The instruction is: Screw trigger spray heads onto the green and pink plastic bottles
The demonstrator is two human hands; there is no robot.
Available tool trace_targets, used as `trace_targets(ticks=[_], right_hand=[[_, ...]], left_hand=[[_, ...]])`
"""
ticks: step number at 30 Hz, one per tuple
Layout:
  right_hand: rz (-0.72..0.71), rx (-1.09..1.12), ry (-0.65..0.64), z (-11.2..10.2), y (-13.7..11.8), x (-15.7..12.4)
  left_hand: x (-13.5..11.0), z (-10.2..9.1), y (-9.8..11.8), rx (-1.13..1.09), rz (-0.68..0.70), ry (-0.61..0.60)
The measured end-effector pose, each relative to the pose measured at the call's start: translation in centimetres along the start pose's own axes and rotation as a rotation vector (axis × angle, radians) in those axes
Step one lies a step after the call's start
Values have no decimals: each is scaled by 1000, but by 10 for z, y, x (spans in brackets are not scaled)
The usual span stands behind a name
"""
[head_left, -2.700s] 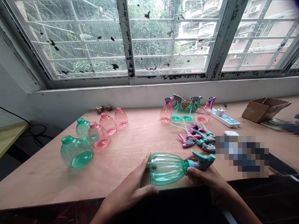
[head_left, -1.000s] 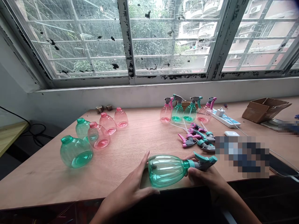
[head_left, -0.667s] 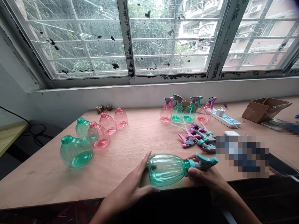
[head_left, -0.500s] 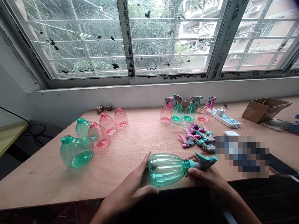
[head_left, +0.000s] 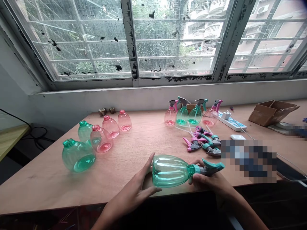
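Note:
A clear green spray bottle point(head_left: 170, 172) lies on its side in the air above the table's front edge, its base to the left. My right hand point(head_left: 203, 179) is closed round its neck, just below the teal and grey trigger head point(head_left: 212, 167), which points right. My left hand point(head_left: 137, 188) is cupped at the base, thumb below and fingers spread apart; whether the fingertips touch the plastic is hard to tell. Beyond my right hand lies a pile of loose pink, teal and grey trigger heads point(head_left: 203, 140) with white tubes.
Several headless green and pink bottles point(head_left: 78, 156) stand on the wooden table's left point(head_left: 43, 191). Fitted spray bottles point(head_left: 181, 115) line the back by the wall. A power strip point(head_left: 232, 122), white case point(head_left: 237, 137) and cardboard box point(head_left: 271, 111) are on the right.
The spray bottle has risen slightly at its base end and turned a little. My left thumb and fingers have shifted slightly up and left; my right hand keeps its hold on the neck.

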State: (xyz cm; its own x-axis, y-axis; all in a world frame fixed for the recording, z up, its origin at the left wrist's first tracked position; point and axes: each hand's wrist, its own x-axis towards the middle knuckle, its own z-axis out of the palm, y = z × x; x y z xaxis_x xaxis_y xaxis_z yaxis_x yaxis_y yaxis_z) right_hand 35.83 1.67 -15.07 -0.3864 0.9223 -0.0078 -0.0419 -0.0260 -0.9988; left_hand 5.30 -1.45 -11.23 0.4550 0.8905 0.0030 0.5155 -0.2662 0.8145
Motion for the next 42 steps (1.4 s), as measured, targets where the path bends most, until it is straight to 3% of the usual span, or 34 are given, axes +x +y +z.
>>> trace_targets(ticks=[7,11,16,21,25,34,42], right_hand=[[52,-20,-56,1,-2,-1],[46,-122,-10,0,-3,1],[-67,-368,66,0,-8,4],[-48,-411,60,1,-12,4],[-32,-373,44,2,-10,3],[72,-193,-30,3,-10,0],[93,-66,-75,2,-3,-1]], left_hand=[[-2,-1,0,38,-68,-15],[-1,-2,-1,35,-74,-31],[-1,-2,-1,27,-73,-9],[-2,0,0,47,-58,9],[-2,2,0,47,17,32],[-2,0,-2,24,-52,3],[1,4,-10,70,10,30]])
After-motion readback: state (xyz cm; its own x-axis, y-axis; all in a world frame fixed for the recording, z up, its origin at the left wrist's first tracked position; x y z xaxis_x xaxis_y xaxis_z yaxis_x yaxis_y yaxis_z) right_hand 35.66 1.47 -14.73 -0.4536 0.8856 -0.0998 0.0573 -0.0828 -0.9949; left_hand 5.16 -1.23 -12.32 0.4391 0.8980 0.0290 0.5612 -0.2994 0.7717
